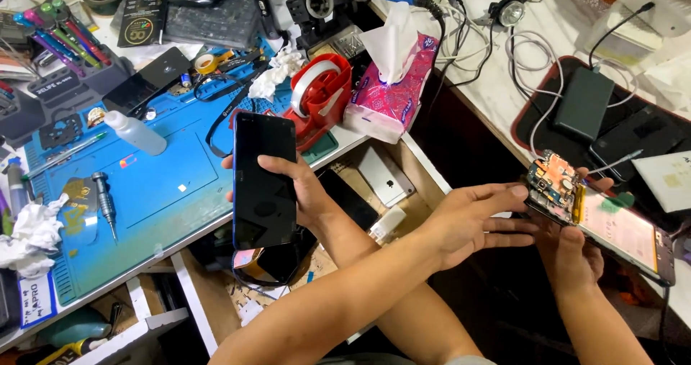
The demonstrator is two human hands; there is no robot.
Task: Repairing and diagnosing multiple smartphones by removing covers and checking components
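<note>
My right hand (306,192) holds a black phone (263,131) upright, dark screen facing me, thumb across the glass. It hovers above the edge of a blue work mat (165,192). My left arm crosses over the right. My left hand (468,224) pinches the near end of an opened phone (619,228), whose orange circuit board (551,181) and pale inner panel are exposed. Another person's hand (572,260) supports that opened phone from below, at the right.
On the mat lie a white squeeze bottle (137,132) and a screwdriver (106,203). A red tape dispenser (320,91) and a pink tissue pack (392,91) stand behind. An open drawer (385,181) holds phones. Black devices (583,102) and cables (518,55) lie at the right.
</note>
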